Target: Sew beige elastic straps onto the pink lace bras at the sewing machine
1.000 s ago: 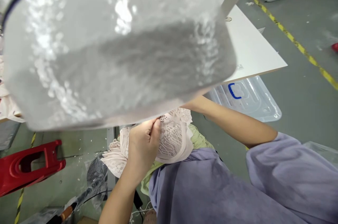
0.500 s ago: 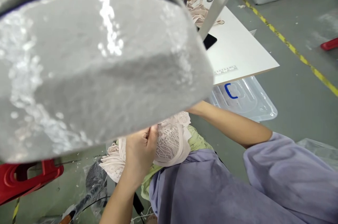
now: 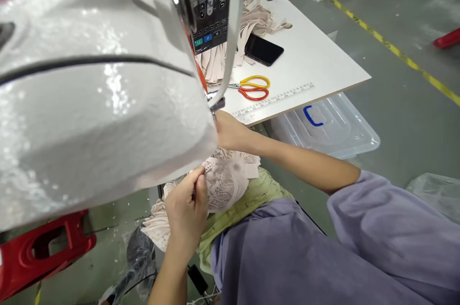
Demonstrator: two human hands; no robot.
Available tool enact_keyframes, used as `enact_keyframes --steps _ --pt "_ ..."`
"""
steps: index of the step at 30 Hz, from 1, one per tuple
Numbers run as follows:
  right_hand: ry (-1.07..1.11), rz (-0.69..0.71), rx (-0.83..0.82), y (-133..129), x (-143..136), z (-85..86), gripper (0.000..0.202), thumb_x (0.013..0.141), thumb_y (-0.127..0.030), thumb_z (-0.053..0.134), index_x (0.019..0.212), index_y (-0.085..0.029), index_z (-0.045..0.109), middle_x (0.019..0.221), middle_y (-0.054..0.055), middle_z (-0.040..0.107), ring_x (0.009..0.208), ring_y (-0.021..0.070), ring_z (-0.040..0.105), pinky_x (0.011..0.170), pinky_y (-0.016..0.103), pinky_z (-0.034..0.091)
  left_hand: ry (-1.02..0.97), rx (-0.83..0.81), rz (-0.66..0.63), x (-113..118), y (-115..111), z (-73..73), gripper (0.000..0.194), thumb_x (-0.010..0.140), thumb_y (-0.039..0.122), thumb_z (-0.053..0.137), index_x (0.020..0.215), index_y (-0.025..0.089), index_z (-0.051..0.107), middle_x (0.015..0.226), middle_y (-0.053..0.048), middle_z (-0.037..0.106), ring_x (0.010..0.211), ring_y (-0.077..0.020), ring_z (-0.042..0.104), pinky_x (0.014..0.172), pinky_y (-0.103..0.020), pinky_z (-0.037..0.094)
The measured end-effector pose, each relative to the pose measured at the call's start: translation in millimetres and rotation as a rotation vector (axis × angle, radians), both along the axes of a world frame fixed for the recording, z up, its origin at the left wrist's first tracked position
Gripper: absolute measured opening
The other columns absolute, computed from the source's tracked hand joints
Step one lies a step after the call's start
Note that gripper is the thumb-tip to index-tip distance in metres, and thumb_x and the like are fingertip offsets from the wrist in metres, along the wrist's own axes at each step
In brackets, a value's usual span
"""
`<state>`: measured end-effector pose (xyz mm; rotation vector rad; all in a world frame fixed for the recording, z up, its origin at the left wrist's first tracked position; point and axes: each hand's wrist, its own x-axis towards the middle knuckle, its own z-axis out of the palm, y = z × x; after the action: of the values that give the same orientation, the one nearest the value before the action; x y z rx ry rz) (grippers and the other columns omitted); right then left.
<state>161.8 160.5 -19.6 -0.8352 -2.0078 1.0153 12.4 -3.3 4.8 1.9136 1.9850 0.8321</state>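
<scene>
A pale pink lace garment piece (image 3: 224, 185) hangs over the lap, below the edge of the big white machine head (image 3: 108, 123). My left hand (image 3: 189, 199) pinches its upper edge between thumb and fingers. Farther up, my right hand (image 3: 230, 130) reaches beside the machine head, close to the metal parts at the table's edge; its fingertips are hidden behind the machine, so what it touches cannot be made out. More pale lace (image 3: 158, 223) lies bunched to the left of my left wrist. Green cloth (image 3: 247, 204) lies under the lace.
On the white table (image 3: 323, 65) are yellow-and-red scissors (image 3: 255, 87), a clear ruler (image 3: 283, 98), a black phone (image 3: 264, 49) and beige strips (image 3: 258, 17). A control panel (image 3: 210, 22) stands behind. Below are a clear lidded box (image 3: 334, 127) and a red stool (image 3: 46, 252).
The view has shifted, so the machine head covers less and the control panel, scissors and more of the ruler show. More of my right hand is visible. My left hand keeps its pinch on the lace.
</scene>
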Motion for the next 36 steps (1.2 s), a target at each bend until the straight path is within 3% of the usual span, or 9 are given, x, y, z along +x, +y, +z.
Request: enact_keyframes --steps 5,15,22,26,29,32,36 --pt "-0.003 -0.016 -0.001 0 -3 -2.6 0.008 0.079 -0.020 0.067 0.081 -0.016 0.061 0.090 0.004 0.060 0.079 0.0166 0.056 0.073 0.031 0.045 -0.002 0.022 0.035 1 -2 0.5 0.027 0.098 0.028 0.053 0.105 0.020 0.077 0.097 -0.006 0.081 0.088 -0.0202 0.077 0.081 -0.029 0.060" --pt "0.019 -0.020 0.051 0 0 -1.9 0.005 0.078 -0.019 0.064 0.079 -0.017 0.060 0.095 0.006 0.061 0.088 0.0199 0.058 0.075 0.032 0.047 -0.004 0.042 -0.005 2 -2 -4.1 0.027 0.098 0.028 0.052 0.105 0.021 0.077 0.095 -0.006 0.081 0.082 -0.0189 0.077 0.076 -0.027 0.060" --pt "0.038 -0.009 0.028 -2 0 3.0 0.009 0.076 -0.017 0.063 0.075 -0.017 0.055 0.094 0.006 0.061 0.084 0.0186 0.058 0.073 0.031 0.046 -0.036 0.007 0.030 -2 -10 -9.6 0.031 0.099 0.033 0.052 0.120 0.021 0.071 0.097 -0.007 0.079 0.087 -0.0204 0.075 0.078 -0.029 0.059" --pt "0.049 -0.002 0.001 -3 2 6.3 0.011 0.076 -0.014 0.061 0.073 -0.019 0.051 0.090 0.004 0.060 0.084 0.0182 0.056 0.072 0.030 0.045 0.020 -0.005 0.113 -6 -16 -17.0 0.035 0.099 0.035 0.054 0.130 0.021 0.061 0.099 -0.008 0.075 0.085 -0.0196 0.072 0.072 -0.029 0.055" --pt "0.038 0.006 0.017 -2 3 2.5 0.010 0.076 -0.015 0.060 0.075 -0.019 0.051 0.092 0.004 0.061 0.087 0.0186 0.057 0.073 0.030 0.046 0.142 0.164 0.137 0 -16 -21.5 0.035 0.097 0.035 0.056 0.127 0.017 0.058 0.109 -0.013 0.070 0.101 -0.0241 0.067 0.086 -0.036 0.053" --pt "0.057 -0.022 0.066 -3 1 -5.0 0.006 0.076 -0.017 0.060 0.078 -0.019 0.055 0.098 0.006 0.062 0.087 0.0193 0.058 0.074 0.032 0.047 0.278 0.359 0.090 16 -14 -22.3 0.037 0.095 0.033 0.060 0.127 0.014 0.057 0.122 -0.020 0.063 0.119 -0.0301 0.057 0.104 -0.047 0.043" --pt "0.116 -0.041 0.039 -11 -2 -10.0 0.003 0.079 -0.019 0.060 0.081 -0.018 0.059 0.104 0.007 0.063 0.085 0.0180 0.058 0.071 0.031 0.050 0.356 0.242 0.017 36 -13 -20.2 0.052 0.093 0.038 0.062 0.138 0.013 0.053 0.132 -0.023 0.057 0.127 -0.0354 0.051 0.109 -0.051 0.035"
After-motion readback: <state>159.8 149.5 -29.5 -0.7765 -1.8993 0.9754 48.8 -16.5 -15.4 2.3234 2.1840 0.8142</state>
